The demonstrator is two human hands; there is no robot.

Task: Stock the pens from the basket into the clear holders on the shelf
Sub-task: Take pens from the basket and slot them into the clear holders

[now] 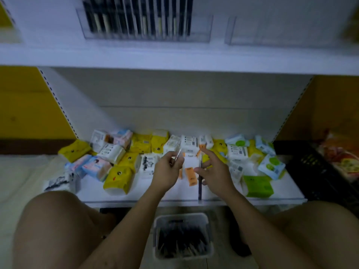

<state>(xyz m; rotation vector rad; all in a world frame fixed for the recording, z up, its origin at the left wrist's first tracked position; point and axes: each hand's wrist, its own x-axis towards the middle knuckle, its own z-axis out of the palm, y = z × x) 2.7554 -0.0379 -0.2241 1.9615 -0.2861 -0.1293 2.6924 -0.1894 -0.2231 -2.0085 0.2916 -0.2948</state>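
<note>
A white basket (207, 224) with several dark pens stands on the floor between my knees. My right hand (213, 171) grips a dark pen (199, 189) that hangs straight down over the lower shelf. My left hand (168, 169) pinches a thin light pen (177, 155) that points up and right. On the upper shelf, a clear holder (200, 30) is packed with several dark pens at the left. A second clear holder (272, 32) to its right looks empty. The frame is blurred.
Many small tissue packs (118, 175) in yellow, white, blue, pink and green cover the lower shelf (174, 195) under my hands. A black crate (310, 171) with orange packets stands at the right. My bare knees frame the basket.
</note>
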